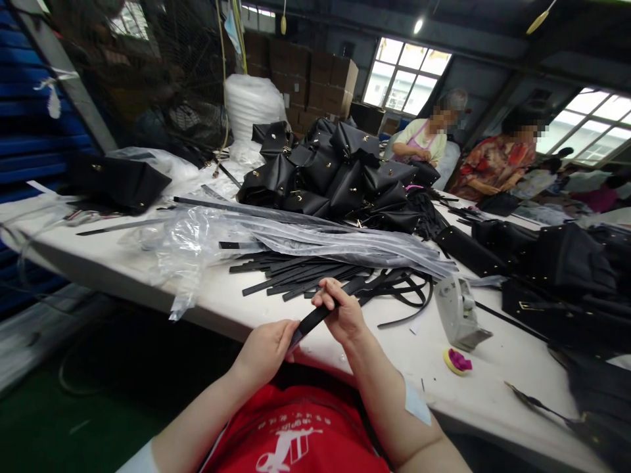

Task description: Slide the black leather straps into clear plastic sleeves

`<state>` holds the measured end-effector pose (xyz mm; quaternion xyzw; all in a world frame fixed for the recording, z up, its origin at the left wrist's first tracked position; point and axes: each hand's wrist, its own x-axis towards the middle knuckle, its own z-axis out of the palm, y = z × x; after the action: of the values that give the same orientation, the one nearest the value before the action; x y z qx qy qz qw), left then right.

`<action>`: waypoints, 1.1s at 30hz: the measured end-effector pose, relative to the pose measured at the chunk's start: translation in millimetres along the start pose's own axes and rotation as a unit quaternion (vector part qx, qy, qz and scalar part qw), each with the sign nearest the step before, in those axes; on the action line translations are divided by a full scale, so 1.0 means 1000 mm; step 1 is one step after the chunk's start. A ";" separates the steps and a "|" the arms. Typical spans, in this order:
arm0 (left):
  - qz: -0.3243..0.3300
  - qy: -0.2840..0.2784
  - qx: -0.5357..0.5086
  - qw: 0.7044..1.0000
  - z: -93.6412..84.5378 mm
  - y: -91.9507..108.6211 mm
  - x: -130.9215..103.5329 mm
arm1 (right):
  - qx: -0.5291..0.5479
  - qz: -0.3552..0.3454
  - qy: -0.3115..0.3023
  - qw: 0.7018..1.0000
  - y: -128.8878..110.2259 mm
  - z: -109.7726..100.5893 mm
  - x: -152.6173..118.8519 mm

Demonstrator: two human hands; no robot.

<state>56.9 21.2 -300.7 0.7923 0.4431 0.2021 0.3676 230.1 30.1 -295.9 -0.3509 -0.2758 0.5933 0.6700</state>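
Observation:
A black strap (315, 318) stretches between my two hands, just over the table's front edge. My left hand (267, 347) pinches its lower end, fingers closed. Higher up, my right hand (340, 309) is closed around the strap, fingertips curled over it. Just beyond lies a fanned pile of black straps (290, 272), and several loop out to the right of my right hand. Clear plastic sleeves (315, 233) with long strips in them lie across the back of this pile. Crumpled clear plastic (190, 243) hangs at the table edge on the left.
Black bags (335, 164) are heaped behind the straps; another black bag (116, 184) sits at left. On the right stand a tape dispenser (458, 312), a yellow tape roll (456, 362) and more black bags (566, 263). Two people (424, 141) work across the white table (394, 374).

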 end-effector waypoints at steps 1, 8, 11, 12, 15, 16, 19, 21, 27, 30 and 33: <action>0.014 0.005 -0.002 1.000 -0.002 0.005 0.003 | -0.001 -0.012 -0.017 1.000 -0.009 0.005 0.002; 0.109 0.064 -0.093 0.988 -0.041 0.063 0.034 | -0.143 0.030 -0.169 0.975 -0.056 0.050 0.006; 0.143 0.080 -0.091 0.982 -0.059 0.082 0.038 | -0.087 -0.039 -0.075 0.993 -0.109 0.057 0.025; 0.154 0.083 -0.081 0.981 -0.064 0.087 0.040 | -0.065 -0.072 -0.040 0.995 -0.129 0.059 0.031; 0.188 0.102 -0.047 0.976 -0.077 0.105 0.048 | -0.085 -0.114 -0.050 0.989 -0.175 0.073 0.038; 0.198 0.111 -0.046 0.973 -0.082 0.114 0.052 | -0.115 -0.121 -0.081 0.983 -0.182 0.079 0.035; 0.216 0.141 -0.084 0.962 -0.094 0.140 0.066 | -0.217 -0.102 -0.163 0.957 -0.179 0.099 0.021; 0.229 0.153 -0.116 0.954 -0.098 0.152 0.072 | -0.271 -0.057 -0.192 0.941 -0.174 0.107 0.014; 0.230 0.139 -0.110 0.957 -0.088 0.154 0.075 | -0.184 -0.175 -0.099 0.962 -0.231 0.112 0.028; 0.232 0.145 -0.121 0.954 -0.088 0.159 0.078 | -0.235 -0.172 -0.118 0.949 -0.254 0.117 0.031; 0.243 0.154 -0.148 0.946 -0.097 0.172 0.086 | -0.308 -0.152 -0.193 0.919 -0.248 0.126 0.024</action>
<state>134.8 75.5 -107.6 0.7716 0.2537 0.4685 0.3476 283.7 59.2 -24.0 -0.3718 -0.6190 0.4262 0.5450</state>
